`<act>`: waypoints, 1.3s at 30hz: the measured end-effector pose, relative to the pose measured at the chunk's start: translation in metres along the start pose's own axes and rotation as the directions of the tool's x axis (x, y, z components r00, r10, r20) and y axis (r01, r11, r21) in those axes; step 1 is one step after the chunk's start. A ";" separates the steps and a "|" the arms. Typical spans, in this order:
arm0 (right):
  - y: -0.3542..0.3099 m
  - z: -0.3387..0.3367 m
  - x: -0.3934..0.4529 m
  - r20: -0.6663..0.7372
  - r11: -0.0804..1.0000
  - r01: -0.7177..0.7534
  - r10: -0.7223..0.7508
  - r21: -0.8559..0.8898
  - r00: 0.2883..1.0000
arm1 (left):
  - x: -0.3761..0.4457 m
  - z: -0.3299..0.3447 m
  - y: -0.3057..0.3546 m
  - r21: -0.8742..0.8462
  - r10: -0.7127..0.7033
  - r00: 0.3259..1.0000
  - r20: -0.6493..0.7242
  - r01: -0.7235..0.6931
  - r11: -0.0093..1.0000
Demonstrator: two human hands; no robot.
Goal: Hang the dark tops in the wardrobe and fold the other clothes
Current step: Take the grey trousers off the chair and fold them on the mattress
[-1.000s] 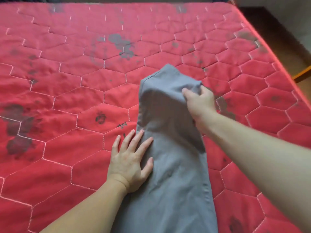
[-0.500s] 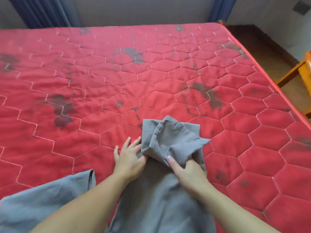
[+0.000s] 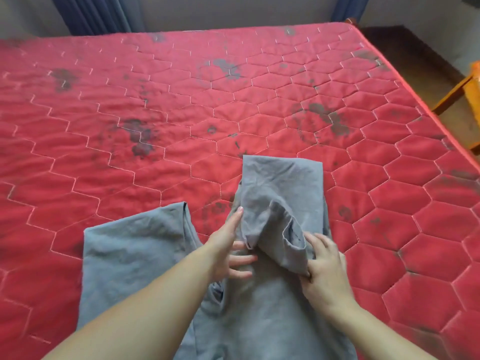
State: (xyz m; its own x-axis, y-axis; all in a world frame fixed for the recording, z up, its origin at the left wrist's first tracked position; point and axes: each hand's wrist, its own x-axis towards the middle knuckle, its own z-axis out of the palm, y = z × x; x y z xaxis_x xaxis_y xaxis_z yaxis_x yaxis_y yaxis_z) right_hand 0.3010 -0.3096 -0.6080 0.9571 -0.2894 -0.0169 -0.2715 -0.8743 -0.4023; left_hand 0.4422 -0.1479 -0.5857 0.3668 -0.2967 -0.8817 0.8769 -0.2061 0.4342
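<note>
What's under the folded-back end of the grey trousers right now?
Under the folded-back end lies the same leg of the grey trousers, on the red mattress. The left hand rests at the fold; the right hand pinches the hem. Anything deeper is covered.

Your two forearms come into view from the bottom edge, both bare, with no sleeve showing on either one up to where the picture cuts them off. Your left hand (image 3: pixel 228 252) and your right hand (image 3: pixel 324 268) are bare too, with no gloves. Your fingernails are short and plain. No other part of your body or clothing is in view.
</note>
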 end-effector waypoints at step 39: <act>0.021 0.002 -0.115 0.689 0.324 -0.844 0.488 0.428 0.537 | -0.044 -0.032 -0.154 0.239 -0.026 0.996 0.080 0.006 0.971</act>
State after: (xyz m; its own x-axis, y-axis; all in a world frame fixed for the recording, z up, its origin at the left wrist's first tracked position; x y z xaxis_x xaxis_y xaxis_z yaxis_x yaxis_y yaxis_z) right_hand 0.1852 -0.2936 -0.6160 0.4514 -0.3134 -0.8355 -0.8518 0.1277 -0.5081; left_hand 0.3007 -0.0732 -0.6202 0.3181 -0.3652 -0.8749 0.7793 -0.4248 0.4607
